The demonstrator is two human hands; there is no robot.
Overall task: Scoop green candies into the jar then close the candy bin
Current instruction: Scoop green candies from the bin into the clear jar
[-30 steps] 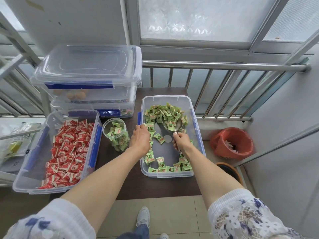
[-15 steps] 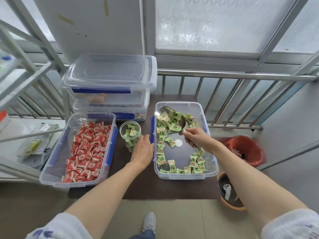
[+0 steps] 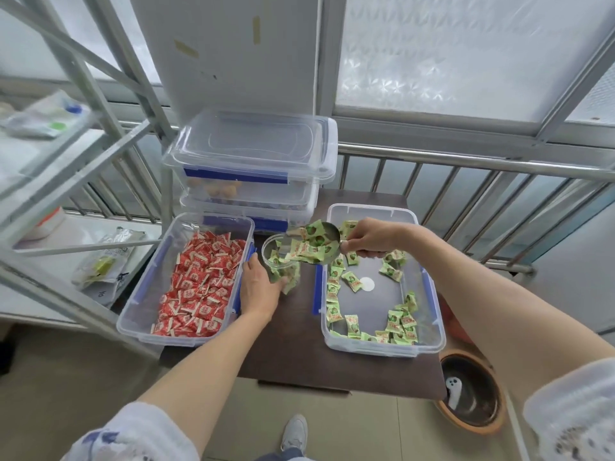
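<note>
My left hand (image 3: pixel 261 287) wraps the clear jar (image 3: pixel 279 261) on the dark table (image 3: pixel 296 344). My right hand (image 3: pixel 372 239) grips the metal scoop (image 3: pixel 319 246), tipping green candies (image 3: pixel 307 251) jarward beside the open candy bin (image 3: pixel 382 347).

Legible text: none confirmed. The green candies (image 3: pixel 352 281) carry printed wrappers with a round green motif and a red-and-white band, characters too small to read. The red candies (image 3: pixel 199 287) show a white label patch with red marks, also unreadable. A packet (image 3: pixel 103 264) on the shelf to the left bears dark handwritten-looking marks near its lower edge, blurred beyond reading. The stacked lidded bins (image 3: pixel 253 161) show no print.
</note>
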